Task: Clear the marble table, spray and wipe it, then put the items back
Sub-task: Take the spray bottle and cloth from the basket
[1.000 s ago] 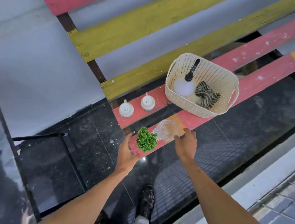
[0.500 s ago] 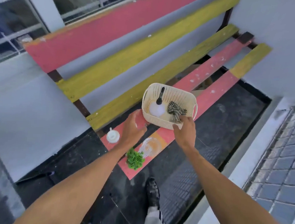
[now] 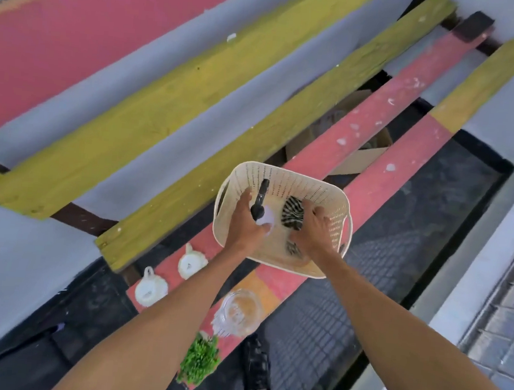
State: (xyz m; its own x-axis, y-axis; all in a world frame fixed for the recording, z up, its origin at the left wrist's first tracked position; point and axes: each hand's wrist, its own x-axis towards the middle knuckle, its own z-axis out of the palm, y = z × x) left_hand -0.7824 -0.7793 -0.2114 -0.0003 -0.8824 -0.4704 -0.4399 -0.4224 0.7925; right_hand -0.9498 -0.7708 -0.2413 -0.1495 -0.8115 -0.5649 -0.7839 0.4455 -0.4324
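Both hands are inside the basket [image 3: 282, 170] on the table [image 3: 375, 180]. My left hand [image 3: 244, 221] wraps its fingers round the bottle [image 3: 260, 199]; my right hand [image 3: 313, 231] curls its fingers onto the cloth [image 3: 293, 210]. Lift both straight up, clear of the rim, keeping the bottle upright.

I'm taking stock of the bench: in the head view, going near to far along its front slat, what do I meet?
Green plant → glass jar → cream basket.
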